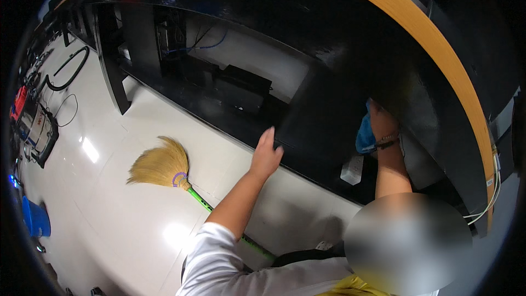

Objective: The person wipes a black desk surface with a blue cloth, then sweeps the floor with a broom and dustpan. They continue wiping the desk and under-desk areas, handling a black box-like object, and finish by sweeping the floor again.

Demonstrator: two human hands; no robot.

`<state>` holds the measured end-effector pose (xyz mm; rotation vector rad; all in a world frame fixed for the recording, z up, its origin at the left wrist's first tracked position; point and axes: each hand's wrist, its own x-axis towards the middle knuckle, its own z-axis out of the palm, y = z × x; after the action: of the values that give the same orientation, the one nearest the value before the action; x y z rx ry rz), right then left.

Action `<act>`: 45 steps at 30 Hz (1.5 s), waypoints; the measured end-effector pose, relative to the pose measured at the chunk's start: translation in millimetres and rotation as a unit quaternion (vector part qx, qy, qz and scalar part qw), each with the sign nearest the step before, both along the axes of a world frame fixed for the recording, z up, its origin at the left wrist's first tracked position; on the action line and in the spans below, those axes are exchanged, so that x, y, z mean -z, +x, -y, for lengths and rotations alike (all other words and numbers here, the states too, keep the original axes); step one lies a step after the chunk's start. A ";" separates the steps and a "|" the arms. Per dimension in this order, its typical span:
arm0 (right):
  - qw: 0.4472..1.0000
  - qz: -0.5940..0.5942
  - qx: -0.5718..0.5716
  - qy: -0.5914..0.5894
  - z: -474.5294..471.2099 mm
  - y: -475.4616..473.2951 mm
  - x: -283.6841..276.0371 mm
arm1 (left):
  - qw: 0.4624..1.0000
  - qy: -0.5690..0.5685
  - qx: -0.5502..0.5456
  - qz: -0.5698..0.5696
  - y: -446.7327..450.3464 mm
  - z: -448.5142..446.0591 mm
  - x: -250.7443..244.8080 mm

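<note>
My right hand [383,121] holds a blue cloth [365,133] inside the dark space under a black desk with a wooden edge. A white power strip [351,170] lies just below that hand. My left hand [267,154] is over the front edge of the low black shelf [230,121], its fingers extended and nothing seen in it; whether it touches the shelf is unclear. Beyond it, a black box [244,86] sits on the shelf. A broom [162,164] with straw bristles and a green handle lies on the pale tiled floor, partly hidden by my left arm.
The curved wooden desk edge [444,53] arches overhead and to the right, with white cables [496,189] beside it. Blue cables [213,45] hang at the back. A desk leg [111,74], a vacuum cleaner [39,129], its black hose [78,70] and a blue bucket [37,218] are at the left.
</note>
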<state>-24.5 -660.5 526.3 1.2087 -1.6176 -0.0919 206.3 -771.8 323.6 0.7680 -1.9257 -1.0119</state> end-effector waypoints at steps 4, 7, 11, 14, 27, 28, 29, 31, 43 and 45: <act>0.996 0.062 0.065 0.006 -17.8 -19.3 13.3 | 0.993 0.111 0.024 -0.045 -61.5 28.9 -38.7; 0.997 0.041 0.068 0.009 -26.2 -36.5 18.6 | 0.992 0.111 0.020 -0.053 -75.0 17.5 -46.2; 0.996 0.067 0.026 -0.053 -42.8 -53.1 19.8 | 0.986 0.163 0.021 -0.024 -64.1 -20.7 -50.7; 0.996 0.054 0.001 -0.064 -56.7 -62.4 14.6 | 0.987 0.156 0.030 -0.009 -54.8 -55.3 -53.5; 0.645 0.757 -0.101 -0.017 -50.8 144.2 3.8 | 0.941 0.031 0.126 -0.314 -12.1 -101.4 -88.1; 0.670 0.715 -0.192 0.059 -45.5 157.2 2.9 | 0.924 0.104 0.165 -0.330 -10.8 -98.6 -92.1; 0.691 0.654 -0.267 0.153 -44.8 166.8 0.7 | 0.902 0.186 0.199 -0.335 -9.7 -93.7 -95.8; 0.652 0.688 -0.256 0.186 -41.8 157.6 -15.8 | 0.899 0.289 0.138 -0.300 0.6 -73.0 -98.4; 0.954 0.285 0.048 0.080 15.6 -12.6 -77.1 | 0.930 -0.344 -0.023 -0.126 -128.9 29.7 -178.0; 0.949 0.298 0.047 0.095 22.2 -15.2 -74.9 | 0.967 -0.223 0.013 -0.123 -134.6 24.6 -140.0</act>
<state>-39.6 -682.7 601.1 1.3884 -2.2357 0.0685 71.6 -796.4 463.6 0.3428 -1.8509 -0.6160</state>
